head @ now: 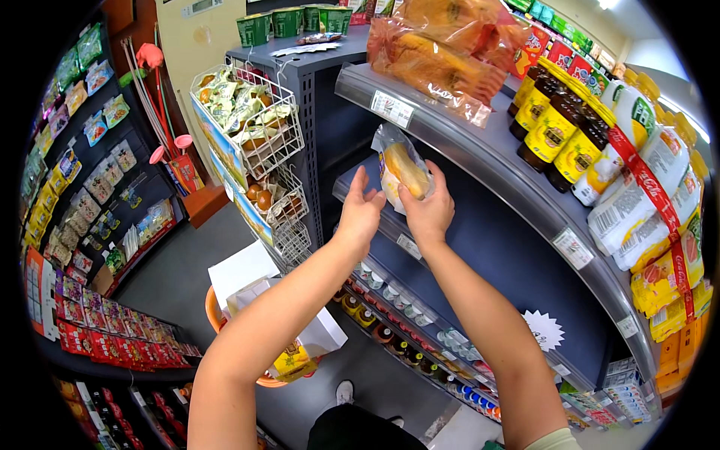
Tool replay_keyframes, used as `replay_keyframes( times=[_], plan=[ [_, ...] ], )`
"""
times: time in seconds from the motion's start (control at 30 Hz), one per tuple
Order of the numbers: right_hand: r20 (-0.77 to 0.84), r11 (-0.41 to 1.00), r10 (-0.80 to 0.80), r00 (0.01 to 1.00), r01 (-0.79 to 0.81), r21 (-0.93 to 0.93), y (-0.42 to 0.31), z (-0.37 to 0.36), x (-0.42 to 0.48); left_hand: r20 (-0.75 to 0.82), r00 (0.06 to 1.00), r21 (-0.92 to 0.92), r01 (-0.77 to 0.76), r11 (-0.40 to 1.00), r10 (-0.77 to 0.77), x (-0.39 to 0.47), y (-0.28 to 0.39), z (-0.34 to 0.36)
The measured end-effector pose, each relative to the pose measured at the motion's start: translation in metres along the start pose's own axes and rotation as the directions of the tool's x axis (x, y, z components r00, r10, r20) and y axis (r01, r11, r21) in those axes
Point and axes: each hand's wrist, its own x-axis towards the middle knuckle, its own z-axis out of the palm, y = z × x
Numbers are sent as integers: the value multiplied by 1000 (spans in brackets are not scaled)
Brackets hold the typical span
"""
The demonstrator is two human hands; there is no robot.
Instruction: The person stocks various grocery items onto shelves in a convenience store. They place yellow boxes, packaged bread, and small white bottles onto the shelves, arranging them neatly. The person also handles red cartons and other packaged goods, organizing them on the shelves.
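My right hand (pixel 428 211) grips a clear-wrapped bread roll (pixel 406 167), its thumb across the front of the wrapper. Just left of the packet is my left hand (pixel 360 212), thumb and fingers apart with nothing between them. The packet is tilted above a dark, deep shelf (pixel 478 242), under the lip of the shelf higher up. On that upper shelf lie larger loaves in clear plastic bags (pixel 439 62). Price labels (pixel 392 108) line its front edge.
Wire baskets (pixel 275 132) of wrapped snacks hang left of the shelf. Brown bottles with yellow labels (pixel 554 126) stand at right. Below, an orange basket (pixel 211 309) with open cardboard boxes (pixel 320 332) sits near my feet. Several rows of bottles (pixel 394 337) fill the lower shelves.
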Motion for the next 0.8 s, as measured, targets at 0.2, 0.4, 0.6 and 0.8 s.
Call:
replay_keyframes(
  times=[0.2,0.4,0.6,0.8],
  plan=[
    [-6,995,48,999,-48,-90,6,34,3,82,996,65,11,998,-17,47,-4,-6],
    [243,999,34,969,-43,31,1,57,-14,288,957,39,15,999,-26,96,-14,-20],
    [320,996,-75,944,57,67,19,72,-16,341,940,210,-65,975,-11,115,-15,-34],
    [230,948,-288,930,244,203,12,51,-38,110,960,278,-277,920,256,95,-29,-42]
  ],
)
